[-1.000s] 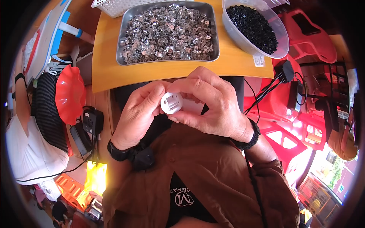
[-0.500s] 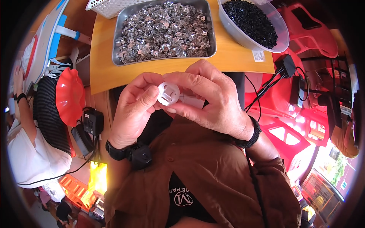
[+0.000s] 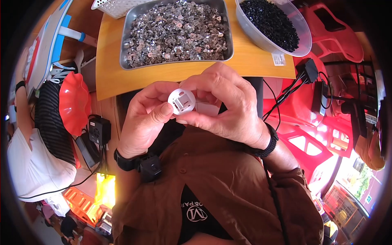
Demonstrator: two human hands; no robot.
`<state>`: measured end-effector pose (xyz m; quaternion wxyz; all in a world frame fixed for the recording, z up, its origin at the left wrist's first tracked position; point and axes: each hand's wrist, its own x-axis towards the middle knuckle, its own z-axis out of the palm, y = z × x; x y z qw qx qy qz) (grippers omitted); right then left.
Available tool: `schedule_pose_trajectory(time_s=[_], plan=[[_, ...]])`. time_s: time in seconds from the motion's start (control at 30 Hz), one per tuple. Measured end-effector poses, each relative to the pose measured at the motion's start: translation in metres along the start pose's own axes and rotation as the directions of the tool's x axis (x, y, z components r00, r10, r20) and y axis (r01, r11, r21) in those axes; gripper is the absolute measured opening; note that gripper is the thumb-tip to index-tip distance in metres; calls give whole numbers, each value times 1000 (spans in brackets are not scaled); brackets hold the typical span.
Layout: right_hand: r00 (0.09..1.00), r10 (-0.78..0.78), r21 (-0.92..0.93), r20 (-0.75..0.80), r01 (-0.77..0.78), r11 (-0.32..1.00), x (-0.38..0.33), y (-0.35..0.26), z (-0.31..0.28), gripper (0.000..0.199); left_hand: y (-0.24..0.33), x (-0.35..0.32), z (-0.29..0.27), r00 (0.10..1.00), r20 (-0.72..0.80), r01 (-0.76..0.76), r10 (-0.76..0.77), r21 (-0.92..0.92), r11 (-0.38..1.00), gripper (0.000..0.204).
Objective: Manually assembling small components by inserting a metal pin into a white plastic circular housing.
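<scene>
Both hands are pulled in close to the chest, meeting in the middle. The left hand (image 3: 143,118) comes up from the lower left, wrist bent, fingers curled inward and the thumb (image 3: 163,110) pressed flat toward the meeting point. The right hand (image 3: 222,104) sits a bit higher, knuckles up, fingers arched over and curling down, fingertips touching the left thumb's side. Each wrist has a black band, and the left one has a small black boxy unit on it. The right forearm angles off to the lower right, brown sleeve pushed up.
</scene>
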<state>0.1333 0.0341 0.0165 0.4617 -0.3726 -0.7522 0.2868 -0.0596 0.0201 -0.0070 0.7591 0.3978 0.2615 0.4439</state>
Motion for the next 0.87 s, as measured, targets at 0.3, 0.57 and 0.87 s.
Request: schedule_pose_trajectory(time_s=[0.3, 0.57, 0.87], plan=[[986, -163, -15, 33, 164, 986, 1, 6, 1, 41, 8, 0, 2, 997, -8, 74, -74, -49, 996, 34], [998, 41, 80, 37, -44, 996, 3, 0, 1, 39, 6, 3, -4, 997, 77, 30, -28, -24, 999, 35], [997, 32, -10, 76, -31, 999, 12, 8, 5, 43, 0, 3, -10, 999, -13, 29, -29, -31, 999, 35]])
